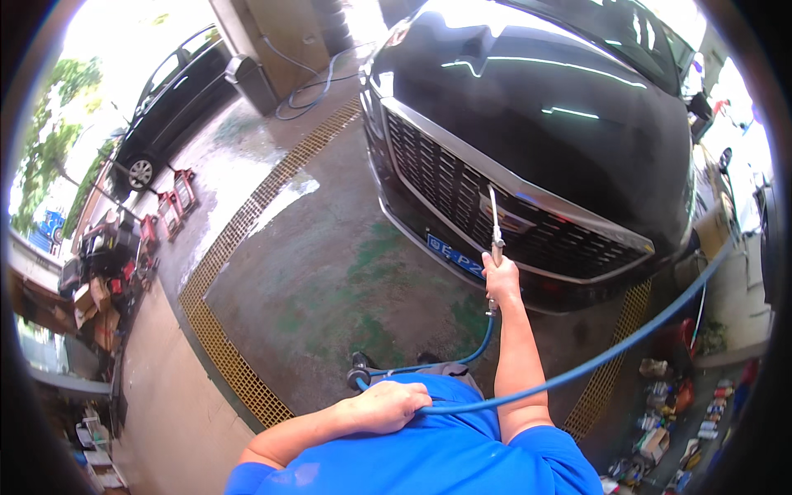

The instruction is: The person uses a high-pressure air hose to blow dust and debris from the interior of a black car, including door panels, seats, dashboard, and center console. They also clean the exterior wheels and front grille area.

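My right hand [502, 276] is wrapped around the handle of a metal spray gun [497, 234], whose long thin nozzle points at the front of a black car [532, 117]. The nozzle tip overlaps the chrome-edged grille [433, 164], close to the emblem [504, 216]; I cannot tell whether they touch. Against my blue shirt, my left hand [390, 406] grips a blue hose [575, 377]. From there the hose stretches up to the right, while another length curves from my waist to the gun's base. Below the grille sits a blue licence plate [455, 255].
A yellow floor grating [238, 232] borders the wet, green-stained concrete. Red floor jacks [170, 210] stand at left, near another dark car [173, 93]. A grey bin [250, 83] and coiled hose [309, 102] are by a pillar. Cluttered bottles and boxes [656, 442] lie lower right.
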A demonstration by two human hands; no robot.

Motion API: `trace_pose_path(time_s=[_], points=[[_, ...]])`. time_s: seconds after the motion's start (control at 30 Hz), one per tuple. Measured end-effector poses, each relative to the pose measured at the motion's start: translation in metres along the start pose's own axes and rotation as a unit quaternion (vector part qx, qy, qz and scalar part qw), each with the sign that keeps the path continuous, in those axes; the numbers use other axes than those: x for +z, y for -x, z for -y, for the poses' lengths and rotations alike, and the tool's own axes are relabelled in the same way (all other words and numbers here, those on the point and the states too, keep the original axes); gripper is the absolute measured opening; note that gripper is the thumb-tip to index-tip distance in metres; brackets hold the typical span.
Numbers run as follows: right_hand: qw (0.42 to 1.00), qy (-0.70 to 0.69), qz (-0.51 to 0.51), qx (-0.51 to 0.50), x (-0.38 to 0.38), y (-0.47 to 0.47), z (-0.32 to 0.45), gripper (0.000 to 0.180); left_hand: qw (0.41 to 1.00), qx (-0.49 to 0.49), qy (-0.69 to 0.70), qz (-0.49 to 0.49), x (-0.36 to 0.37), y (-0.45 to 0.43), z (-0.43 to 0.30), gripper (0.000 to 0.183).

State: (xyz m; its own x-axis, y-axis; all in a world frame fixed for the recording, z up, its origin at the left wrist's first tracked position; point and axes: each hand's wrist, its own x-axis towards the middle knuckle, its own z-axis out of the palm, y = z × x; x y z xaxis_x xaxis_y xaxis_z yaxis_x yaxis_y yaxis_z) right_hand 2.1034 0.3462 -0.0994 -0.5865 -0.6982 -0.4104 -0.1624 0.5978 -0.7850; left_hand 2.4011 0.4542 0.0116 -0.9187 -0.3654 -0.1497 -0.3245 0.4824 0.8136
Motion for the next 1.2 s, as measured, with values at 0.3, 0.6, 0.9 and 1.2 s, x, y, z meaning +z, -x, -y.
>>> trace_pose_path(time_s=[0.3, 0.6, 0.9, 1.2], points=[[0.985, 0.003, -0.171, 0.015, -0.103, 0.030, -0.087, 0.050, 0.998, 0.058, 0.001, -0.003, -0.052, -0.014, 0.032, 0.014], [0.969, -0.063, -0.218, 0.093, -0.196, 0.050, -0.113, 0.037, 0.983, 0.160, 0.066, 0.068, 0.000, -0.024, 0.022, 0.009], [0.992, -0.019, -0.010, 0.126, -0.172, 0.038, -0.148, 0.042, 0.996, 0.086, 0.014, 0.026, 0.015, -0.023, 0.021, 0.010], [0.956, -0.002, -0.249, 0.153, -0.166, 0.008, -0.182, 0.041, 0.997, 0.071, 0.014, -0.012, 0.012, -0.007, 0.014, 0.009]])
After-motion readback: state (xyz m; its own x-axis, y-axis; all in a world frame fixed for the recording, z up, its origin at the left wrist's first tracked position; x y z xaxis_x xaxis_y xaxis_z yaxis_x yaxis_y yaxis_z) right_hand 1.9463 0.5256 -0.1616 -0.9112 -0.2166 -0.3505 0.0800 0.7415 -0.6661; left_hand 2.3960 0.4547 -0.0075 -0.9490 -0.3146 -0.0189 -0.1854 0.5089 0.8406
